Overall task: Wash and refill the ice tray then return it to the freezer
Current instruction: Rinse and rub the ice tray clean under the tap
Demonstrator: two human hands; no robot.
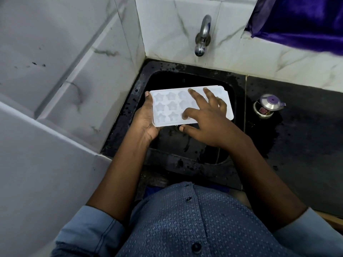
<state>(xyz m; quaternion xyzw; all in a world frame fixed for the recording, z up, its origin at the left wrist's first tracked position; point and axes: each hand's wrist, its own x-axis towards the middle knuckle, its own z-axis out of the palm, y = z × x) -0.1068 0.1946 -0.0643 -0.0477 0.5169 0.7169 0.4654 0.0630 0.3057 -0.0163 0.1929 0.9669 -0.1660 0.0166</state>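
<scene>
A white ice tray (pixel 168 106) with star-shaped cups is held flat over the black sink (pixel 143 84). My left hand (pixel 146 123) grips its left end, thumb on the top edge and fingers underneath. My right hand (pixel 206 119) lies on top of the tray's right half with its fingers spread and straight, touching the cups. The steel tap (pixel 202 36) sticks out of the tiled wall above the sink, and no water is running from it.
Black wet counter (pixel 297 138) extends to the right, with a small steel lidded pot (pixel 267 106) on it. White marble-look tiles close in at the left and back. A purple cloth (pixel 304 21) hangs at the top right.
</scene>
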